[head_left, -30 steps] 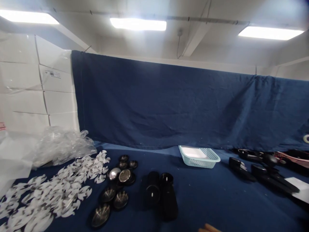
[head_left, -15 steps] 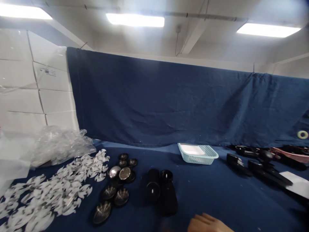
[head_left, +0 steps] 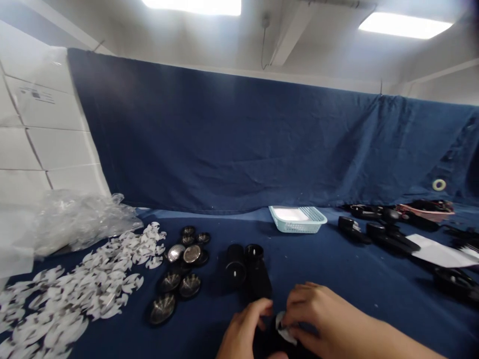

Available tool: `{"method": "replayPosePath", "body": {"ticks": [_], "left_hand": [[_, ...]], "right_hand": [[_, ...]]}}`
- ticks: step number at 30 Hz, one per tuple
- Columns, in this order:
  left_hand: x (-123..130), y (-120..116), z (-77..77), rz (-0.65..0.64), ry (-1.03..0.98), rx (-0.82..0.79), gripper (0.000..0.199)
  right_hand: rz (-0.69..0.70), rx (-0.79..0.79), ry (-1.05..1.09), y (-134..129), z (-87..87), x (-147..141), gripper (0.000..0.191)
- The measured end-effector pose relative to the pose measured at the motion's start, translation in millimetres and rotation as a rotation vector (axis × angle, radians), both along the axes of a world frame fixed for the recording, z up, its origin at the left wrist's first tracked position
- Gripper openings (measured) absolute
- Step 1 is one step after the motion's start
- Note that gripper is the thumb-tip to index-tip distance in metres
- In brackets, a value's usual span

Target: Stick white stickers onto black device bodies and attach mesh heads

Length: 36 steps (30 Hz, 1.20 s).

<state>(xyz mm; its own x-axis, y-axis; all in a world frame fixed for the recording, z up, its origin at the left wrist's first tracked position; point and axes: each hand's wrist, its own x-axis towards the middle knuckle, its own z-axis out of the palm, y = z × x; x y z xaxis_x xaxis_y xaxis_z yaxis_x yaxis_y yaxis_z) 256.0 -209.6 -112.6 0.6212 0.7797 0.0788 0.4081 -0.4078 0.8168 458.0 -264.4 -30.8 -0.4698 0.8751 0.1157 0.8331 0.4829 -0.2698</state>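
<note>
At the bottom edge, my right hand (head_left: 316, 311) has its fingers closed on a small white plastic piece (head_left: 285, 329). My left hand (head_left: 245, 329) curves around a black plastic part (head_left: 271, 341) beneath that piece; the frame edge cuts much of the part off. Just beyond my hands lie two black housings with round cups: the left housing (head_left: 235, 269) and the right housing (head_left: 258, 276). Left of them are several round, dark, shiny reflector-like cups (head_left: 190, 285). A wide heap of flat white plastic pieces (head_left: 99, 284) covers the table's left side.
A light blue basket (head_left: 299, 227) holding something white stands near the dark blue curtain (head_left: 224, 139). Black devices (head_left: 389, 237), a white sheet (head_left: 441, 252) and a pink basket (head_left: 426, 213) are to the right. Clear plastic bags (head_left: 86, 219) and stacked white boxes (head_left: 56, 144) are left.
My left hand has come into view, and my right hand shows more fully, now at the white piece and black part. The camera view has tilted down and shifted right.
</note>
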Motion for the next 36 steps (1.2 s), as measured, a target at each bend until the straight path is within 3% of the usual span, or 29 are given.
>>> {"method": "replayPosePath", "body": {"ticks": [5, 10, 12, 16, 22, 31, 36], "left_hand": [[-1, -3, -0.8, -0.018, -0.012, 0.101, 0.068], [-3, -3, -4.8, 0.017, -0.091, 0.182, 0.055], [-5, -5, -0.4, -0.017, -0.048, 0.137, 0.055], [-3, -7, 8.7, -0.136, 0.127, 0.024, 0.076], [3, -7, 3.5, -0.180, 0.244, 0.069, 0.077], [5, -7, 4.3, -0.221, 0.255, 0.087, 0.084], [6, -8, 5.8, -0.177, 0.289, 0.090, 0.072]], "right_hand": [[-0.017, -0.128, 0.191, 4, 2.6, 6, 0.021], [0.004, -0.132, 0.230, 2, 1.1, 4, 0.023], [-0.007, -0.136, 0.245, 1, 0.8, 3, 0.023], [-0.019, -0.184, 0.293, -1, 1.3, 4, 0.023], [-0.003, -0.243, 0.340, -3, 3.4, 5, 0.017], [0.157, -0.150, 0.159, -4, 2.1, 7, 0.019], [0.104, -0.156, 0.056, -6, 10.9, -2, 0.017]]}}
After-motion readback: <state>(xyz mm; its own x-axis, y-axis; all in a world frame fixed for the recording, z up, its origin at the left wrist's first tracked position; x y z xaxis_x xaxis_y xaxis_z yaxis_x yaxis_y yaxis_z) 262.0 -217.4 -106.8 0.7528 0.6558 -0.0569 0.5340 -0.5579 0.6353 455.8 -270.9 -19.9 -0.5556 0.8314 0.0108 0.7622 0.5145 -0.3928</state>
